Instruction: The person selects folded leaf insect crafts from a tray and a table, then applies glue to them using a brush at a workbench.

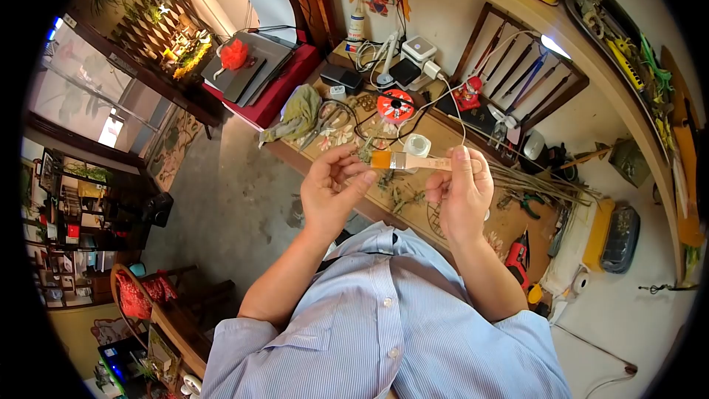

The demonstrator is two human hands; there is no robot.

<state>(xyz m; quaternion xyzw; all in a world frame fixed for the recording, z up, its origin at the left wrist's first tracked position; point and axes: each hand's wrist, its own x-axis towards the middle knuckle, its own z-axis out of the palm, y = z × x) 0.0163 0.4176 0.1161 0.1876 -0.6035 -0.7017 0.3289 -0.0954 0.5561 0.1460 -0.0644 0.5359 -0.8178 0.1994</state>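
Observation:
A flat brush [413, 162] with orange bristles, a metal band and a pale wooden handle lies level in front of my chest, above the workbench. My right hand [464, 191] pinches the end of its handle. The bristles point left, toward my left hand [332, 186]. A small grey-green object [365, 154] shows at the fingertips of my left hand, which are closed around it; what exactly it is cannot be made out. Behind the brush stands a small white-rimmed jar [417, 145].
On the workbench [543, 230] are a red spool [396, 106], a green cloth [297, 114], cables, thin stems, dark-green pliers [530, 205] and a red tool [518, 258]. A curved wooden shelf [620, 66] arches over the right side. A chair [159, 310] stands lower left.

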